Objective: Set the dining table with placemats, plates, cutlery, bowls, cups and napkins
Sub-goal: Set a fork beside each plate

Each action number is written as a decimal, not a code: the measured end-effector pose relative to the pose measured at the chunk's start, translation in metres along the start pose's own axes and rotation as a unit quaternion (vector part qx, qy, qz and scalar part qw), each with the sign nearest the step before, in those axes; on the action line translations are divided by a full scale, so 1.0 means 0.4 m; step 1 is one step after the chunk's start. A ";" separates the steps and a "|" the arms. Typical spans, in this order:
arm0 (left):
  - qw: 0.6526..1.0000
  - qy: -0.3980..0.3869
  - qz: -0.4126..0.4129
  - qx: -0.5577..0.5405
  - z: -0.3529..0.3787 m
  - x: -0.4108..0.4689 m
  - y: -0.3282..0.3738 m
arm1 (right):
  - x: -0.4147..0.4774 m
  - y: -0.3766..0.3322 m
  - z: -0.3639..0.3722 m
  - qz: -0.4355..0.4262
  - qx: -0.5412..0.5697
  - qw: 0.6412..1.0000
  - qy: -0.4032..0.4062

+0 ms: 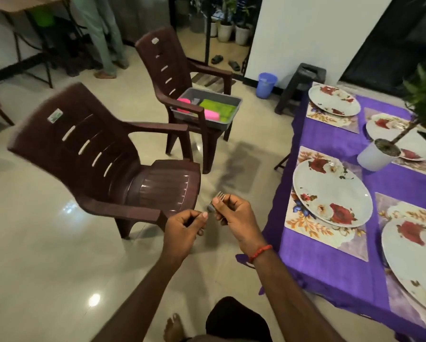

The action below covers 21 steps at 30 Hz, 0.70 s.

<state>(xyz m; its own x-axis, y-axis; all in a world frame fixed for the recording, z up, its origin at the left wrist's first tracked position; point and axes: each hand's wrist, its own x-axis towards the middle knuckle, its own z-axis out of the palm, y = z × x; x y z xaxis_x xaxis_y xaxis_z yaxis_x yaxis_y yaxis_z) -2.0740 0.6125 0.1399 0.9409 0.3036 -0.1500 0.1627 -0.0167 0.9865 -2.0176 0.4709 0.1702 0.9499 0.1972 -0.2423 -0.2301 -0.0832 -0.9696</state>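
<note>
Both my forearms reach forward from the bottom of the view, above a bare foot [173,327] on the shiny floor. My right hand [234,215] is closed around a fork [220,195]; only the tines come out above the fingers, and something metallic shows just under them, maybe a second piece of cutlery, but I cannot tell. My left hand [186,224] is also closed, thumb pressed on the fingers, touching the same small bundle. What it holds, if anything, is hidden.

The dining table [330,262] with its purple cloth stands to my right. Four placemats are on it, each with a flowered plate. The nearest place on my side is the placemat [303,223] with the plate [330,191], and no cutlery lies beside it yet. I judge that I am sorting the cutlery between the hands before I lay it down.

Behind, a gray tub [228,101] with pink and green things sits on the far chair [172,75], well apart from the table. A closer chair [96,149] stands empty.

The risks I see: passing thin metal from one hand to the other over hard floor, a piece could slip and fall near my foot. Also a white plant pot [377,154] leans in the middle of the table, so a careless reach across could knock it.
</note>
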 end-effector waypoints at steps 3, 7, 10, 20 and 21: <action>0.999 -0.038 -0.005 -0.006 0.012 0.063 0.003 | 0.037 -0.012 -0.018 0.001 0.005 1.000 0.016; 0.996 -0.083 0.006 0.020 0.066 0.152 0.025 | 0.094 -0.021 -0.056 0.003 0.008 0.999 0.046; 0.992 -0.115 0.016 0.048 0.118 0.225 0.044 | 0.155 -0.029 -0.104 0.008 0.009 0.997 0.074; 0.972 -0.184 0.032 0.145 0.300 0.468 0.104 | 0.369 -0.065 -0.274 0.011 0.063 0.983 0.174; 0.968 -0.191 0.035 0.156 0.321 0.489 0.103 | 0.383 -0.064 -0.294 0.008 0.078 0.979 0.186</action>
<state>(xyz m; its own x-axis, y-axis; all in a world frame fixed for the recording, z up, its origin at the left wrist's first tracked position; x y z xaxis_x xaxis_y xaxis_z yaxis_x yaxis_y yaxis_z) -1.8450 0.5487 0.1427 0.9845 -0.0820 -0.1550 0.1199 -0.3299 0.9364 -1.8414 0.3883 0.1618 0.9507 -0.1752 -0.2559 -0.2469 0.0717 -0.9664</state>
